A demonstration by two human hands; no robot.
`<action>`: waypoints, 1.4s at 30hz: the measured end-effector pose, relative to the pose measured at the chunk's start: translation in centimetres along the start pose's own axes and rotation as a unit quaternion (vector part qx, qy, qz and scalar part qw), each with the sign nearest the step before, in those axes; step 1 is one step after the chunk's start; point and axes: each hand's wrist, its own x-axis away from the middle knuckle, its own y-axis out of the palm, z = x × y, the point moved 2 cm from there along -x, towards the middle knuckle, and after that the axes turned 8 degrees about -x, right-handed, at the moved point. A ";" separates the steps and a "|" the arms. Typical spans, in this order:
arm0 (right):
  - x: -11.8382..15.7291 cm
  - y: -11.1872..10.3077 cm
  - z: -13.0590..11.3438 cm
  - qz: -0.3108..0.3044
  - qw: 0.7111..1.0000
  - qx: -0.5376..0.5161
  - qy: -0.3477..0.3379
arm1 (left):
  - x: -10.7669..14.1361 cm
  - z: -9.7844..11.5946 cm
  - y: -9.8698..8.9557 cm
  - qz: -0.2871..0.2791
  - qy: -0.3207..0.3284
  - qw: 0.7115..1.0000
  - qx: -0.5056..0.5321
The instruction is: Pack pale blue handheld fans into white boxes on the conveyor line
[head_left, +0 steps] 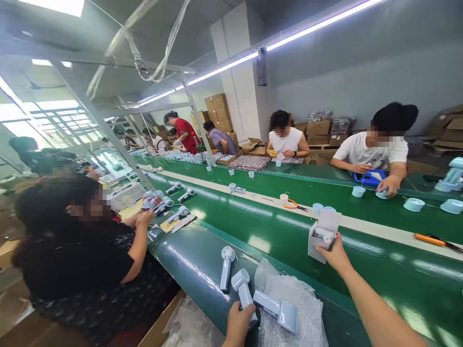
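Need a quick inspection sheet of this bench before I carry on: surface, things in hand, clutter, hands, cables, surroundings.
Surface: green belt, glossy.
Things in hand: white box, open, a fan inside; pale fan.
Clutter: two more fans, bubble wrap, orange pliers, round caps.
Hands: right hand holds the box; left hand grips the fan's handle.
Cables: loose bundle overhead.
Surroundings: co-workers along both sides, cartons behind.

Bright overhead tube lights point(289, 38), window glare at left, sheen on green belt point(260, 241), wide-angle edge stretching, faces blurred
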 end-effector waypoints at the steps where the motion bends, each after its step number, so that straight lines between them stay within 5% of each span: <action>1: 1.5 0.0 0.2 0.004 0.999 0.000 0.034 | 0.3 -0.3 0.0 -0.013 0.013 0.999 0.030; 3: 5.9 0.7 0.3 -0.013 0.995 -0.011 0.102 | 1.6 0.1 0.6 -0.042 0.069 0.990 0.112; 6: 14.1 3.3 -0.1 -0.134 0.968 -0.101 0.186 | 4.7 3.1 2.6 -0.110 0.196 0.949 0.223; 7: 16.6 4.2 -0.5 -0.219 0.928 -0.195 0.232 | 6.0 4.3 3.3 -0.137 0.230 0.935 0.233; 9: 19.8 4.3 -1.5 -0.257 0.876 -0.316 0.259 | 8.2 6.3 3.9 -0.181 0.276 0.920 0.211; 12: 20.8 0.9 -2.6 -0.156 0.859 -0.400 0.280 | 9.8 7.1 2.8 -0.200 0.361 0.911 0.023; 15: 20.8 -3.9 -2.9 -0.105 0.837 -0.432 0.320 | 9.7 6.1 1.6 -0.206 0.483 0.809 -0.264; 17: 21.5 -6.4 -2.7 -0.104 0.817 -0.453 0.342 | 9.1 5.7 1.5 -0.214 0.494 0.761 -0.363; 19: 22.9 -8.2 -2.4 -0.092 0.805 -0.467 0.354 | 8.6 6.3 1.9 -0.203 0.467 0.779 -0.366; 25: 27.9 -8.3 -0.5 -0.128 0.807 -0.440 0.373 | 9.3 11.3 3.3 -0.173 0.452 0.855 -0.189; 31: 28.3 -4.7 -0.8 -0.124 0.817 -0.436 0.357 | 9.4 13.1 3.0 -0.268 0.434 0.860 -0.002; 37: 28.3 -5.2 -2.5 -0.166 0.870 -0.366 0.287 | 9.4 14.9 1.2 -0.265 0.417 0.865 0.086; 39: 28.5 -5.5 -2.4 -0.149 0.884 -0.345 0.278 | 10.6 15.8 1.1 -0.237 0.490 0.837 0.057; 42: 28.5 -5.9 -2.2 -0.099 0.902 -0.330 0.261 | 13.0 16.5 1.3 -0.155 0.701 0.695 -0.051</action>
